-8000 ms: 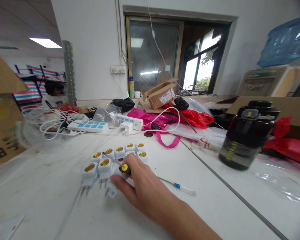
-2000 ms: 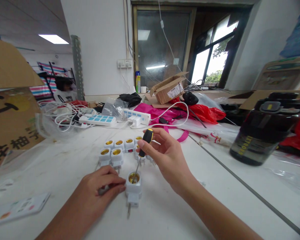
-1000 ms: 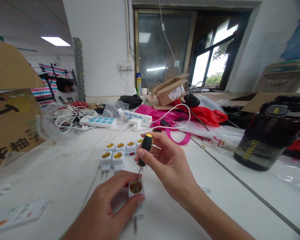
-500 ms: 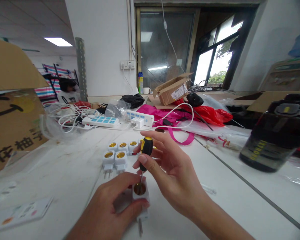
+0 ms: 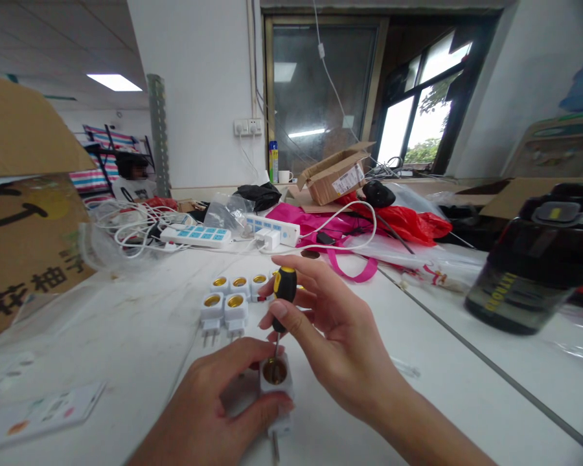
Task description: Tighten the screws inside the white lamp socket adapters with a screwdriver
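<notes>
My right hand [image 5: 333, 330] pinches a screwdriver by its black-and-yellow handle [image 5: 285, 291]. Its thin shaft [image 5: 276, 346] reaches down to the brass-lined socket [image 5: 275, 371] of a white plug-in lamp-holder adapter [image 5: 276, 388]. My left hand [image 5: 214, 398] grips that adapter from the left, and its metal plug pins point toward me. The shaft tip is hidden at the socket. Several matching adapters [image 5: 226, 305] stand in a group just beyond my hands, on the white tabletop [image 5: 126, 330].
A dark water bottle [image 5: 529, 262] stands at the right. Power strips [image 5: 197, 237], white cables, a pink bag [image 5: 301, 220] and red plastic bags lie behind. A cardboard box [image 5: 24, 239] stands at the left, and a person [image 5: 133, 184] sits far back.
My left hand has closed around the adapter and lifted or tilted it slightly. The screwdriver, held steady by my right hand, stays at its socket. The view has drifted slightly.
</notes>
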`<state>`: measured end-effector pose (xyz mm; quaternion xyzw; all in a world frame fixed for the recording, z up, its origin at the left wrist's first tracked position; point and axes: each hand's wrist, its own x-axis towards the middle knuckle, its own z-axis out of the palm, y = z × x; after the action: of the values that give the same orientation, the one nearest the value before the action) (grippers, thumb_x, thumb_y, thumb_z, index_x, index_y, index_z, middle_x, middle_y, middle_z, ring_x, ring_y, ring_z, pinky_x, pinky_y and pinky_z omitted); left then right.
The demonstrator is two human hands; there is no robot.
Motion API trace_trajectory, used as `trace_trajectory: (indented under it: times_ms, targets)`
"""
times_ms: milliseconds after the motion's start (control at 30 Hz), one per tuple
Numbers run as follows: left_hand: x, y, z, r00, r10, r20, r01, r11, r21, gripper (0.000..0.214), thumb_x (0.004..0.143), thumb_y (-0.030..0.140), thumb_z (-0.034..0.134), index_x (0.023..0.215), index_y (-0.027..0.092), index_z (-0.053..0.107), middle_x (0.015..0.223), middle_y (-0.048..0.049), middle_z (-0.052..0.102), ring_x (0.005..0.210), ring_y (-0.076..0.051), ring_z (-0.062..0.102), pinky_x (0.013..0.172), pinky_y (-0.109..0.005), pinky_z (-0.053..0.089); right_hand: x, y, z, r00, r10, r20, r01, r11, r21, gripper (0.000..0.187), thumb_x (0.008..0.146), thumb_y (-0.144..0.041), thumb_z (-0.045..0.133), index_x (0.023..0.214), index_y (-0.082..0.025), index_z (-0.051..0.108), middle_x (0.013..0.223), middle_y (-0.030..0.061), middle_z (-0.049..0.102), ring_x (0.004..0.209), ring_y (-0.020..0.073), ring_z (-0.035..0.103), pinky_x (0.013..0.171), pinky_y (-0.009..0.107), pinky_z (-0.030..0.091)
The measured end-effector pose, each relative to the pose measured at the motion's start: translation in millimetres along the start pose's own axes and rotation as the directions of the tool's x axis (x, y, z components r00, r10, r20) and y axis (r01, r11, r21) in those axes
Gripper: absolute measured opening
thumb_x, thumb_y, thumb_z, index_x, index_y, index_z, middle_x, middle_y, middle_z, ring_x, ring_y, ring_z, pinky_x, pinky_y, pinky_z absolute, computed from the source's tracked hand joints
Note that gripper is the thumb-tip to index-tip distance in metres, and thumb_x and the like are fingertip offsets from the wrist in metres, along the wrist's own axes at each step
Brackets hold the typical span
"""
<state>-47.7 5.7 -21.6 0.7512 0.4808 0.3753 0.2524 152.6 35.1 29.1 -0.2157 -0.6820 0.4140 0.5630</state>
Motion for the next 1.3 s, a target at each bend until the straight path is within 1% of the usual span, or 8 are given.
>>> trace_trajectory:
  times_ms: [167, 400, 567, 700, 867, 1067, 1200, 1300]
  targets:
    - [-1.1, 1.6, -1.6, 0.997, 0.074, -0.001, -0.074, 0.997, 0.032, 0.03, 0.088, 0.036, 0.088, 0.116, 0.038, 0.077, 0.118, 0.0092, 0.084, 0.107, -0.015, 0.08, 0.098, -0.019, 0.058, -2.4, -3.0, -0.1, 1.0, -0.018, -0.009, 0.018, 0.999, -0.028, 0.035, 0.107, -0.034, 0.072, 0.139, -0.045, 0.064, 0.112, -0.0003, 0.078, 0.091, 0.0188, 0.078, 0.076, 0.033, 0.069]
    - [1.1, 0.2, -0.6, 0.975, 0.193, -0.109, -0.186, 0.98, 0.066, 0.042, 0.084, 0.027, 0.092, 0.119, 0.042, 0.075, 0.116, 0.0143, 0.084, 0.104, -0.012, 0.081, 0.095, -0.014, 0.058, -2.1, -4.4, 2.6, 0.99, -0.138, -0.031, 0.134, 0.986, -0.101, 0.041, 0.108, -0.022, 0.067, 0.146, -0.039, 0.063, 0.114, 0.0023, 0.077, 0.087, 0.0171, 0.079, 0.078, 0.031, 0.068]
    - [-2.4, -0.7, 0.3, 0.981, 0.179, -0.08, -0.172, 0.981, 0.088, 0.042, 0.086, 0.024, 0.09, 0.117, 0.043, 0.068, 0.108, 0.021, 0.081, 0.096, -0.005, 0.079, 0.091, -0.009, 0.055, -5.2, -2.9, 2.9, 0.988, -0.155, -0.004, 0.15, 0.965, -0.213, 0.046, 0.105, -0.018, 0.067, 0.145, -0.042, 0.063, 0.122, 0.002, 0.076, 0.085, 0.0166, 0.079, 0.077, 0.032, 0.07]
    - [-3.2, 1.4, -1.6, 0.975, 0.223, -0.024, -0.219, 0.969, 0.115, 0.024, 0.091, 0.021, 0.084, 0.107, 0.033, 0.07, 0.113, 0.0133, 0.081, 0.102, -0.008, 0.078, 0.095, -0.012, 0.057, -6.8, -3.5, 3.1, 0.986, -0.167, 0.002, 0.163, 0.958, -0.236, 0.043, 0.105, -0.018, 0.066, 0.143, -0.039, 0.063, 0.116, 0.0008, 0.076, 0.081, 0.0157, 0.079, 0.074, 0.031, 0.069]
    - [0.4, 4.7, 0.2, 0.929, 0.369, -0.039, -0.359, 0.921, 0.153, 0.019, 0.089, 0.009, 0.08, 0.1, 0.023, 0.075, 0.12, -0.0003, 0.081, 0.113, -0.012, 0.078, 0.104, -0.015, 0.058, -3.3, -2.8, 4.7, 0.977, -0.208, -0.04, 0.188, 0.939, -0.287, 0.048, 0.098, -0.018, 0.075, 0.139, -0.038, 0.064, 0.113, 0.0001, 0.079, 0.094, 0.0194, 0.079, 0.077, 0.032, 0.068]
    - [0.4, 6.4, 2.0, 0.871, 0.48, -0.101, -0.45, 0.864, 0.226, 0.021, 0.086, 0.009, 0.083, 0.101, 0.023, 0.078, 0.12, -0.0001, 0.082, 0.112, -0.01, 0.079, 0.106, -0.008, 0.055, -2.9, -0.1, 4.2, 0.992, -0.119, -0.052, 0.11, 0.982, -0.15, 0.04, 0.104, -0.022, 0.07, 0.138, -0.04, 0.061, 0.109, -0.0006, 0.079, 0.082, 0.0164, 0.08, 0.067, 0.028, 0.069]
    - [-0.8, 6.2, 2.3, 0.86, 0.494, -0.126, -0.459, 0.859, 0.227, 0.025, 0.086, 0.01, 0.083, 0.104, 0.026, 0.078, 0.122, 0.0032, 0.081, 0.114, -0.007, 0.078, 0.107, -0.005, 0.052, -3.3, 0.2, 4.3, 0.994, -0.1, -0.039, 0.095, 0.989, -0.117, 0.039, 0.105, -0.021, 0.069, 0.138, -0.04, 0.059, 0.111, -0.0006, 0.078, 0.083, 0.0151, 0.079, 0.069, 0.027, 0.069]
    - [0.6, 6.6, 3.9, 0.865, 0.488, -0.116, -0.454, 0.86, 0.234, 0.024, 0.087, 0.01, 0.082, 0.105, 0.025, 0.077, 0.122, 0.002, 0.081, 0.114, -0.009, 0.078, 0.106, -0.007, 0.054, -3.4, 1.4, 4.4, 0.994, -0.109, -0.026, 0.106, 0.989, -0.107, 0.04, 0.106, -0.02, 0.067, 0.14, -0.039, 0.057, 0.117, 0.0004, 0.077, 0.084, 0.0151, 0.08, 0.072, 0.029, 0.069]
